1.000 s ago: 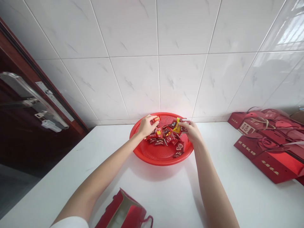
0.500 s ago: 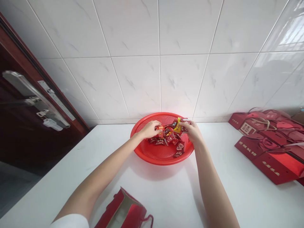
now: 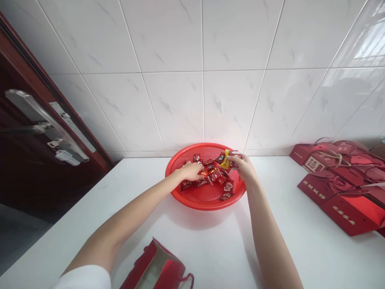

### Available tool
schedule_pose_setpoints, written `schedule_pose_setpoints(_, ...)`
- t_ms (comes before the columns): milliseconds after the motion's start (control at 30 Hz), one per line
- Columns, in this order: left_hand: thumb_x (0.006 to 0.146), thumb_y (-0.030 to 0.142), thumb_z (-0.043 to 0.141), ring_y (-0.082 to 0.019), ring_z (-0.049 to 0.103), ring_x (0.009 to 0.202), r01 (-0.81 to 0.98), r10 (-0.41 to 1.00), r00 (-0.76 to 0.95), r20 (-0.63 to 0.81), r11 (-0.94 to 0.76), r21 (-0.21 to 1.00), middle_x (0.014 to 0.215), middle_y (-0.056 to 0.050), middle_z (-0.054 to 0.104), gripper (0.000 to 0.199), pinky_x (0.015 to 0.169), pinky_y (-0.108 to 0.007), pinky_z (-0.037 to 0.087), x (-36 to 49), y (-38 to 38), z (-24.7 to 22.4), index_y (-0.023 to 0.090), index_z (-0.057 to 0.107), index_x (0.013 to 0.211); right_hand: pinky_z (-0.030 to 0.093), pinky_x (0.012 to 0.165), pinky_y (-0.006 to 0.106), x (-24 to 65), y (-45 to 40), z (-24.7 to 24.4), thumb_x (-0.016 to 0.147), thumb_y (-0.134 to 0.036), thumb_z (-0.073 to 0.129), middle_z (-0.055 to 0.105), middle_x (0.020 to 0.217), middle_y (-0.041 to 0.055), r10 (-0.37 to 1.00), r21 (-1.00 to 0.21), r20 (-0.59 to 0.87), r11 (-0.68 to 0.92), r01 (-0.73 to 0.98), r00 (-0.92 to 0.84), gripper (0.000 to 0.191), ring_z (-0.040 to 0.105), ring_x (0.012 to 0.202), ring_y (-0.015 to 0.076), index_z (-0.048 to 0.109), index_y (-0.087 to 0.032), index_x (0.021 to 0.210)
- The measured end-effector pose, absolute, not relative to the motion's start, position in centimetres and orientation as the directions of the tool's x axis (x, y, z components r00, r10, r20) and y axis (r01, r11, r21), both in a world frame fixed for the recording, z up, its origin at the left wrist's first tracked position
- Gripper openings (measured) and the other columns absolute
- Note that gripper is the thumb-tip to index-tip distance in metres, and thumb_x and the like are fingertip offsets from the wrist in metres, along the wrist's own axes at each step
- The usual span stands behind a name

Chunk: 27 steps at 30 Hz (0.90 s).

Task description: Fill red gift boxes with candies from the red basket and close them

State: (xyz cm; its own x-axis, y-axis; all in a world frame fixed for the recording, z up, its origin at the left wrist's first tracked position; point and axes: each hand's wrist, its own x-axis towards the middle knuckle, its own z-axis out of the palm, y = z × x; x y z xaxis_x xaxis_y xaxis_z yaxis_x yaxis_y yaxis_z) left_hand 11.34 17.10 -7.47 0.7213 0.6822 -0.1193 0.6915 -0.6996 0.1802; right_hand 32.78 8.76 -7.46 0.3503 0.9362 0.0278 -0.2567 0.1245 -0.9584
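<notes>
A red plastic mesh basket (image 3: 207, 205) holds a loose heap of wrapped candies (image 3: 217, 176), mostly dark red. Inside it, my left hand (image 3: 192, 171) reaches down with curled fingers on an orange-red wrapped candy (image 3: 204, 174), which they partly hide. Over the basket's right rim, my right hand (image 3: 245, 165) pinches a few wrapped candies, among them a yellow one (image 3: 225, 159) and a dark red one (image 3: 235, 159). In the foreground, between my forearms, lies an open red box (image 3: 171, 269) with a cord handle.
Several red gift boxes (image 3: 339, 200) with ribbons and gold lettering are gathered at the right of the white table (image 3: 204, 249). Behind the basket rises a tiled wall (image 3: 171, 108). On the left stands a dark door (image 3: 24, 160) with a metal handle and keys.
My left hand has moved lower into the heap with the orange-red candy, uncovering candies at the basket's back left. My right hand has stayed nearly still with its candies.
</notes>
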Motion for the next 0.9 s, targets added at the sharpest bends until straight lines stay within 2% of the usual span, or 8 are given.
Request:
schedule_pose_setpoints(67, 0.085, 0.032, 0.065, -0.030, 0.074, 0.086, 0.693, 0.703, 0.709, -0.045, -0.684, 0.229, 0.085, -0.007, 0.076, 0.010, 0.086, -0.039, 0.054, 11.2, 17.0, -7.3, 0.024, 0.072, 0.087, 0.055, 0.063, 0.031, 32.8, 8.7, -7.4, 0.055, -0.032, 0.084, 0.073, 0.068, 0.0022, 0.937, -0.960, 0.026, 0.121, -0.254, 0.349, 0.024, 0.068, 0.068, 0.0207, 0.068, -0.021, 0.069)
schedule_pose_setpoints(133, 0.086, 0.031, 0.064, -0.031, 0.074, 0.093, 0.686, 0.726, 0.686, 0.047, -0.667, 0.291, 0.095, -0.009, 0.078, 0.017, 0.083, -0.037, 0.054, 11.1, 17.0, -7.0, 0.024, 0.074, 0.098, 0.056, 0.065, 0.032, 32.8, 8.8, -7.4, 0.055, -0.032, 0.084, 0.074, 0.070, 0.0027, 0.938, -0.962, 0.021, 0.113, -0.249, 0.346, 0.025, 0.069, 0.069, 0.0212, 0.069, -0.021, 0.071)
schedule_pose_setpoints(267, 0.086, 0.031, 0.066, -0.029, 0.071, 0.110, 0.628, 0.753, 0.622, 0.215, -0.643, 0.439, 0.116, -0.007, 0.078, 0.025, 0.093, -0.035, 0.054, 10.9, 17.1, -6.5, 0.025, 0.076, 0.109, 0.056, 0.065, 0.033, 32.8, 8.7, -7.2, 0.056, -0.032, 0.082, 0.076, 0.074, 0.0044, 0.941, -0.969, 0.014, 0.096, -0.228, 0.338, 0.025, 0.070, 0.071, 0.0226, 0.069, -0.021, 0.074)
schedule_pose_setpoints(367, 0.086, 0.036, 0.067, -0.026, 0.072, 0.109, 0.564, 0.770, 0.573, 0.279, -0.618, 0.548, 0.115, -0.005, 0.079, 0.028, 0.094, -0.034, 0.056, 10.5, 17.0, -6.1, 0.024, 0.076, 0.109, 0.055, 0.064, 0.032, 32.7, 8.5, -7.1, 0.058, -0.032, 0.081, 0.075, 0.073, 0.0045, 0.943, -0.975, 0.022, 0.094, -0.201, 0.332, 0.023, 0.070, 0.070, 0.0221, 0.069, -0.020, 0.072)
schedule_pose_setpoints(533, 0.086, 0.047, 0.065, -0.025, 0.073, 0.106, 0.440, 0.784, 0.530, 0.322, -0.579, 0.686, 0.117, -0.007, 0.078, 0.039, 0.095, -0.035, 0.058, 9.3, 15.5, -5.5, 0.020, 0.075, 0.112, 0.052, 0.062, 0.030, 32.5, 8.0, -6.9, 0.058, -0.030, 0.082, 0.071, 0.068, 0.0013, 0.945, -0.985, 0.032, 0.085, -0.149, 0.326, 0.022, 0.066, 0.067, 0.0195, 0.068, -0.020, 0.072)
schedule_pose_setpoints(667, 0.083, 0.051, 0.069, -0.028, 0.074, 0.102, 0.401, 0.805, 0.505, 0.311, -0.538, 0.742, 0.115, -0.011, 0.078, 0.048, 0.092, -0.040, 0.060, 7.9, 13.1, -5.4, 0.016, 0.075, 0.116, 0.051, 0.061, 0.031, 32.3, 7.7, -6.2, 0.058, -0.030, 0.080, 0.071, 0.068, 0.0016, 0.957, -0.991, 0.037, 0.071, -0.110, 0.286, 0.021, 0.065, 0.065, 0.0199, 0.068, -0.020, 0.073)
schedule_pose_setpoints(900, 0.084, 0.047, 0.070, -0.030, 0.074, 0.106, 0.312, 0.824, 0.497, 0.273, -0.463, 0.829, 0.116, -0.010, 0.079, 0.041, 0.095, -0.042, 0.061, 6.0, 9.6, -5.7, 0.018, 0.077, 0.112, 0.050, 0.063, 0.032, 31.5, 6.4, -4.6, 0.061, -0.032, 0.081, 0.072, 0.070, 0.0022, 0.969, -0.998, 0.054, 0.059, -0.016, 0.242, 0.020, 0.066, 0.070, 0.0210, 0.071, -0.020, 0.075)
